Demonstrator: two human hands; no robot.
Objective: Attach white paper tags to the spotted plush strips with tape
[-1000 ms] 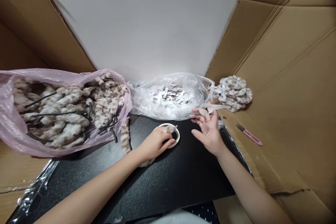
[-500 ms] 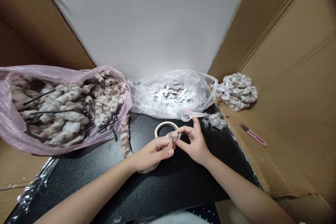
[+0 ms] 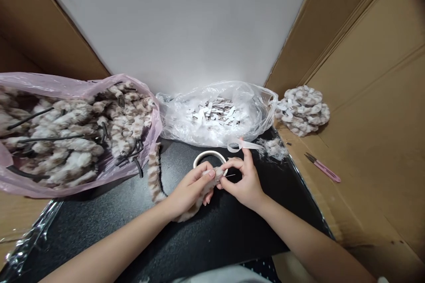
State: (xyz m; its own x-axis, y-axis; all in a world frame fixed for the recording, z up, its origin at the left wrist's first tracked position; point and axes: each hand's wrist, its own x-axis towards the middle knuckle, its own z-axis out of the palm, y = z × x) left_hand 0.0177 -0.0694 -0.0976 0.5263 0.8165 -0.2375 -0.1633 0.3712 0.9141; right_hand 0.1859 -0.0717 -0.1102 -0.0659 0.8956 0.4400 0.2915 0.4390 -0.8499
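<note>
A long furry striped strip [image 3: 154, 174] in beige and white curves across the black table, passing under my left hand [image 3: 191, 192]. My left hand is closed round it near its end, thumb on top. At that end, the index finger and thumb of my right hand [image 3: 246, 181] pinch the fur. A thin pin-like wire [image 3: 230, 175] pokes out to the right beside the right thumb. On a raised finger of my right hand hangs a curled strip of white tape [image 3: 251, 145]. Partly behind both hands, a roll of white tape [image 3: 198, 157] lies on the table.
At the left, a pink plastic bag [image 3: 156, 117] holds many furry strips with dark rods. A clear bag [image 3: 175, 119] of white-tabbed pieces lies at the back. Fluff [image 3: 274, 148], a furry bundle [image 3: 305, 110] and pink-handled snips [image 3: 322, 170] are at the right, by cardboard walls.
My left hand has turned and opened its grip somewhat, showing more of the furry strip's end. The thin wire now shows beside my right thumb. The view has shifted slightly.
</note>
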